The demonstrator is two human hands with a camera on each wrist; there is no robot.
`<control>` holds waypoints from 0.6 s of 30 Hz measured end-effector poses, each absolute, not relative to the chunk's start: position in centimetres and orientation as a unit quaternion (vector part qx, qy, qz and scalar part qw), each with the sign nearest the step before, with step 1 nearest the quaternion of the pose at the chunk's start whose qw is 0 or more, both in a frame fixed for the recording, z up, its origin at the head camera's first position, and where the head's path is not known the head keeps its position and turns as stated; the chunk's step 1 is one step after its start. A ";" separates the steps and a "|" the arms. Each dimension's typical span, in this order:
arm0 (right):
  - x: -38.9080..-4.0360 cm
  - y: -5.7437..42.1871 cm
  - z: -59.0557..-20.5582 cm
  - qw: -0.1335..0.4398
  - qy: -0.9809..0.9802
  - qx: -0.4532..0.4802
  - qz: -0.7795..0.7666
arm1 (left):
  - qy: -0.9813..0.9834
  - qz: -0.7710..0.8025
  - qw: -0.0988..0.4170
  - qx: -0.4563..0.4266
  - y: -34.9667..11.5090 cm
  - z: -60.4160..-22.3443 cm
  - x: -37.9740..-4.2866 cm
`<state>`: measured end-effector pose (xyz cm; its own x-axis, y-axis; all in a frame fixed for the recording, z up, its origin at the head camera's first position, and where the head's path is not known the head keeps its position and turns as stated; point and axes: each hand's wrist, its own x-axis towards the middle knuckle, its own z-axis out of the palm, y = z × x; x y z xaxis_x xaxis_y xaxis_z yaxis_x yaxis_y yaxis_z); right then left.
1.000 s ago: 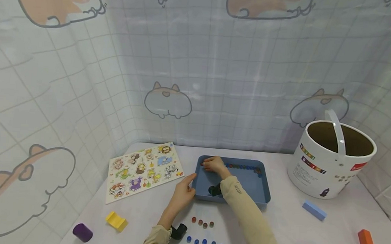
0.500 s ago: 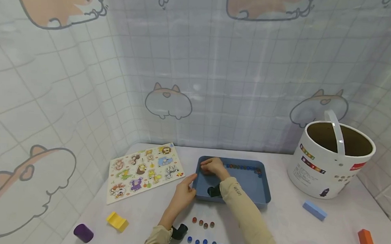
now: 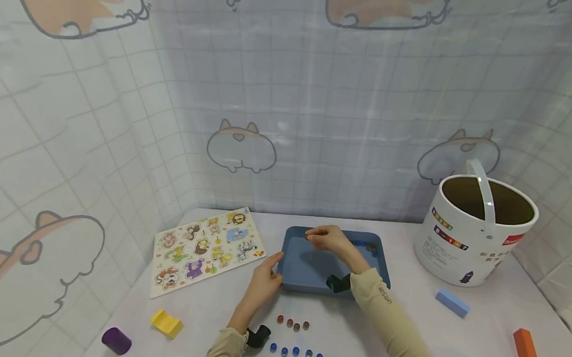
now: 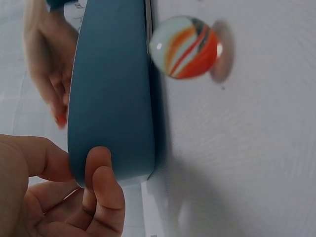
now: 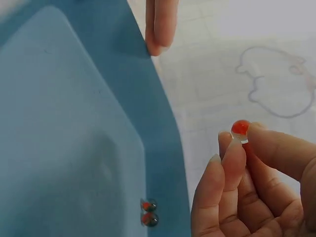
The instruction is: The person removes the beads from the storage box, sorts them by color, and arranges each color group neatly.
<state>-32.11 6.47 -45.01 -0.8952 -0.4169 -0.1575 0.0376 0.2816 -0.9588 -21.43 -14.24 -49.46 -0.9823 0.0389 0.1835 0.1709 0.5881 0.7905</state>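
My right hand (image 3: 330, 239) is raised over the back of the blue tray (image 3: 305, 272). Between thumb and fingertips it pinches a clear glass marble (image 5: 240, 129) with a red-orange swirl. My left hand (image 3: 263, 282) grips the tray's near-left side, thumb at the rim and curled fingers against the outer wall in the left wrist view. Two marbles (image 5: 149, 218) lie along the tray's inner edge in the right wrist view. Blue marbles (image 3: 360, 243) line the back of the tray, partly hidden by my right hand. A white-orange marble (image 4: 185, 48) lies on the table beside the tray.
Rows of reddish marbles (image 3: 296, 327) and blue marbles (image 3: 296, 351) lie in front of the tray. An animal puzzle board (image 3: 208, 250), yellow block (image 3: 166, 324) and purple cylinder (image 3: 116, 341) are left. A white bucket (image 3: 469, 239), blue block (image 3: 452, 303) and orange block (image 3: 525, 349) stand right.
My right hand has come up from the tray's far-left corner and moved right, with the marble in its fingertips. My left hand keeps its hold on the tray. The head view has shifted slightly.
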 end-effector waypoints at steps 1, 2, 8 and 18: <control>-31.8 6.9 -45.0 0.194 0.775 -0.122 -0.589 | -0.887 -0.452 0.071 -0.058 -14.2 -49.5 -21.4; -31.5 7.3 -45.0 0.195 0.774 -0.123 -0.590 | -0.887 -0.453 0.071 -0.059 -14.2 -49.5 -21.5; -28.8 9.1 -44.7 0.199 0.768 -0.165 -0.586 | -0.887 -0.451 0.076 -0.060 -14.2 -49.5 -21.6; -23.2 10.7 -45.8 0.233 0.750 -0.266 -0.559 | -0.886 -0.454 0.072 -0.062 -14.2 -49.5 -21.5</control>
<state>-23.17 10.73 -45.77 -0.7497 -0.6599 -0.0508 -0.1391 0.2321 -0.9627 -21.55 -14.22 -49.50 -0.9820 0.0441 0.1835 0.1747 0.5806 0.7952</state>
